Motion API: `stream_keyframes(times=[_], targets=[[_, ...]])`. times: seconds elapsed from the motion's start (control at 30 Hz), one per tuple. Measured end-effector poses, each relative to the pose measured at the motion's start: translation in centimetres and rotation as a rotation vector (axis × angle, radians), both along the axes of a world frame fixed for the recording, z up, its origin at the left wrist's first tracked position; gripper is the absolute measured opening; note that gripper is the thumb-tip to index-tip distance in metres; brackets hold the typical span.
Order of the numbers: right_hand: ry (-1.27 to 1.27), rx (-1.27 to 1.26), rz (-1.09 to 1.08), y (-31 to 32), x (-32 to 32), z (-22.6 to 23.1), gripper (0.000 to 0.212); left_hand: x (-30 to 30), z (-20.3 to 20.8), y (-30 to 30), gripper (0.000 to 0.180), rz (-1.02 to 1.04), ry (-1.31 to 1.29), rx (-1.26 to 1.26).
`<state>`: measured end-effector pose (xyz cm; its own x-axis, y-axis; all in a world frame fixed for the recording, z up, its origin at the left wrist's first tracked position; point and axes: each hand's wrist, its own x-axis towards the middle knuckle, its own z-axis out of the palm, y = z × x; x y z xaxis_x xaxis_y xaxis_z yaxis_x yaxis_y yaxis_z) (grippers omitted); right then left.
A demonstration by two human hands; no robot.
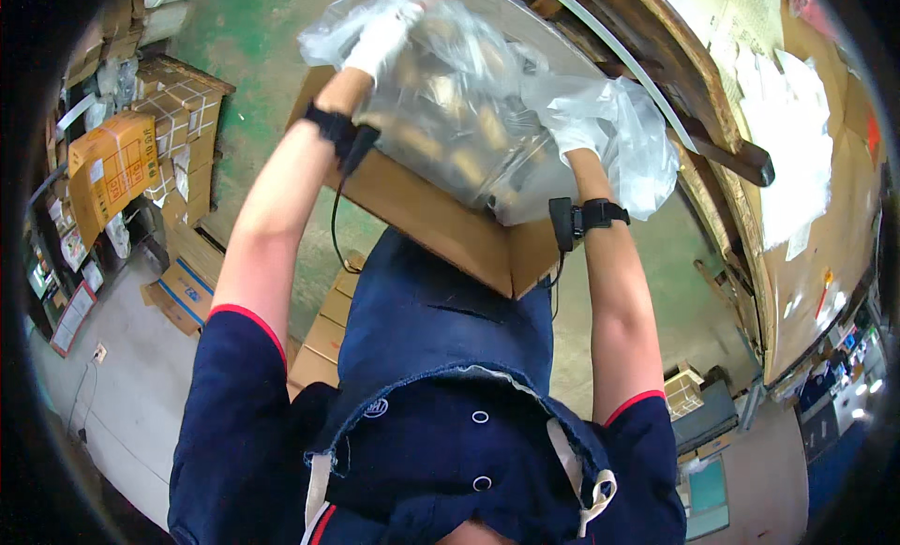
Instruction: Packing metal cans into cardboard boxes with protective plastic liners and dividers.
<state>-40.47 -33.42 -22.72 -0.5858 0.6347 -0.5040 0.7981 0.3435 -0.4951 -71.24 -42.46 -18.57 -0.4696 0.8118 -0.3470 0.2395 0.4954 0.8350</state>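
Observation:
A large clear plastic bag (450,123) lies in an open cardboard box (441,222) in front of my body. Through the film show several small tan pieces, too blurred to name. In a white glove, my left hand (386,37) is closed on the bag's far left edge. My right hand (574,133), also gloved in white, grips the bunched film on the right side, where loose plastic partly covers the fingers. Both wrists carry a black strap with a small black device and a cable.
A wooden-edged workbench (712,86) runs along the right, with a black-handled long blade or lever (741,161) jutting out and white sheets (787,142) on top. Stacked cartons (178,123) stand at the left. More boxes (323,329) sit beside my legs.

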Motion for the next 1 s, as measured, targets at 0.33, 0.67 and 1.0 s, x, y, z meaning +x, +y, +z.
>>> stream_keyframes(times=[0.33, 0.67, 1.0], targets=[[0.038, -0.001, -0.040, 0.5, -4.9, -0.5, 0.067, -8.3, -14.8, 3.4, 0.054, -0.692, 0.712, -0.495], [0.542, -0.621, -0.431, -1.9, 5.8, 19.9, 0.037, 11.4, 2.3, -1.9, 0.040, -0.941, 0.491, 0.184], [0.510, -0.377, -0.892, 1.9, 12.9, 6.8, 0.063, 17.3, -6.5, 5.8, 0.057, -1.080, 0.549, -0.547]])
